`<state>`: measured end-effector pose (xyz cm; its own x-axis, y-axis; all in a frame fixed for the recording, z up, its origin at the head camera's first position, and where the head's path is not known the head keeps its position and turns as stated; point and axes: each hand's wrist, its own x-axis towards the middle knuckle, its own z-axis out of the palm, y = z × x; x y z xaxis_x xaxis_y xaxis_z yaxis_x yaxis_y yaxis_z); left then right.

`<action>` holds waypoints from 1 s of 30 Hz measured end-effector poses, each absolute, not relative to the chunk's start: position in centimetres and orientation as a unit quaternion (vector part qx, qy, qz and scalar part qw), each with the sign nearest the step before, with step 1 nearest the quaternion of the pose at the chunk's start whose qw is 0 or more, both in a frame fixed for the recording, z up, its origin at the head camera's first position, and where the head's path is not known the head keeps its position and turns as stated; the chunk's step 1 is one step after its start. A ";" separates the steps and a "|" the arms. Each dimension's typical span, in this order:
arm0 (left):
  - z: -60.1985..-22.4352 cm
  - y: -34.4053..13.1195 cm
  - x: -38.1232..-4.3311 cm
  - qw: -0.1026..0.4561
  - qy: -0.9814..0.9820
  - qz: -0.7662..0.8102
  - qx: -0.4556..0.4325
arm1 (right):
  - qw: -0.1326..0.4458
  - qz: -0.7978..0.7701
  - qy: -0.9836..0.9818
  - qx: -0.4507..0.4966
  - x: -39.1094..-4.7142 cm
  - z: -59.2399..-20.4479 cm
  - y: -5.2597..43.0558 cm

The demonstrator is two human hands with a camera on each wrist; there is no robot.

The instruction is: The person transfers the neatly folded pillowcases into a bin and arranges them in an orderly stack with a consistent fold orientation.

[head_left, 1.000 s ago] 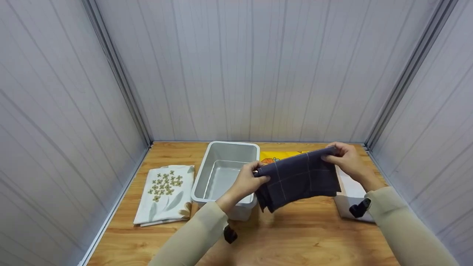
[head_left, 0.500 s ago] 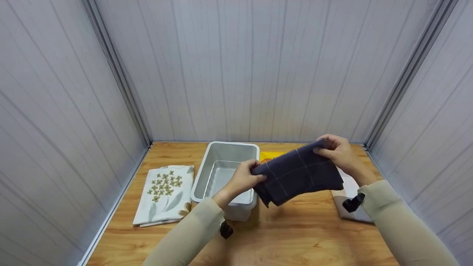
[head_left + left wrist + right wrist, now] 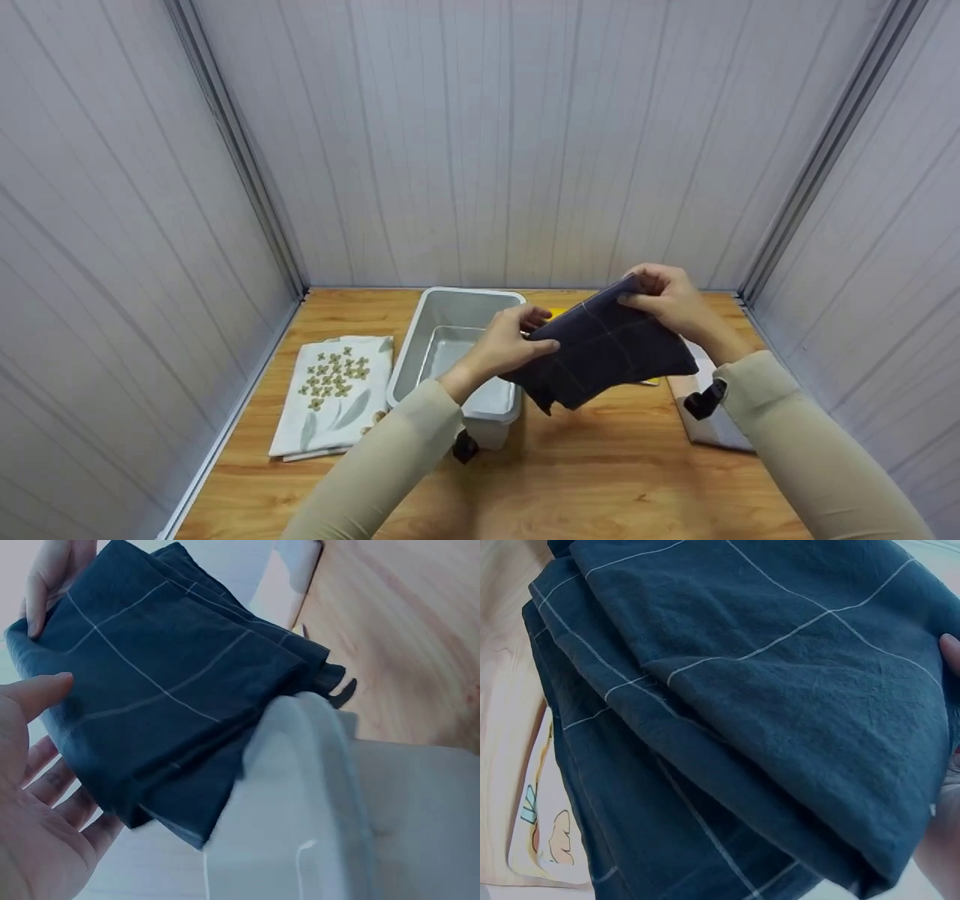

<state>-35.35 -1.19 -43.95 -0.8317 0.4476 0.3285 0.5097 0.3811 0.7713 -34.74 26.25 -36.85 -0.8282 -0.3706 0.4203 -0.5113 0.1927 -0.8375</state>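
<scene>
Holding a folded dark cloth [image 3: 600, 349] aloft above the wooden bench [image 3: 585, 480], at 4 o'clock from the centre of the head view. Pinching its upper end between thumb and fingers with the right hand [image 3: 670, 304], at 1 o'clock from the cloth; flanking its other end at 9 o'clock with the left hand [image 3: 501, 346], spread wide, with thumb in front and fingers behind. Tilting more steeply than a second ago: raised at the right-hand end, shifted a little toward 10 o'clock, and looser between the left thumb and fingers. Suggests, as a judgement, a turn or regrip midway, with most of the load on the right hand and no setting-down yet. Hanging at 3 o'clock from a pale grey box [image 3: 465, 306] and overlapping its rim in the head view; impossible to tell whether touching. Set among a flowered white cloth [image 3: 330, 397] at 8 o'clock from the box, a yellow piece [image 3: 556, 311] mostly hidden behind, and a pale folded piece [image 3: 709, 427] at 4 o'clock. Revealing, in the left wrist view alone, the bared left palm and dark strip-like tips [image 3: 345, 692] at the cloth's 3 o'clock corner. Adding, from the right wrist, thick stacked layers and a printed corner [image 3: 547, 847] at 8 o'clock, possibly of the yellow piece.
</scene>
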 end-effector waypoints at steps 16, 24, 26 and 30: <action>-42.4 1.5 -36.1 0.049 -0.828 -0.443 -0.341 | 0.056 0.556 -0.779 0.284 -34.8 -35.8 25.1; -42.4 2.0 -36.4 0.112 -0.840 -0.393 -0.357 | 0.061 0.550 -0.779 0.296 -35.1 -35.7 24.9; -42.4 2.1 -36.5 0.120 -0.837 -0.391 -0.363 | 0.058 0.551 -0.777 0.298 -35.2 -35.8 25.0; -42.6 2.3 -36.5 0.136 -0.832 -0.393 -0.368 | 0.059 0.553 -0.775 0.300 -35.3 -35.9 25.0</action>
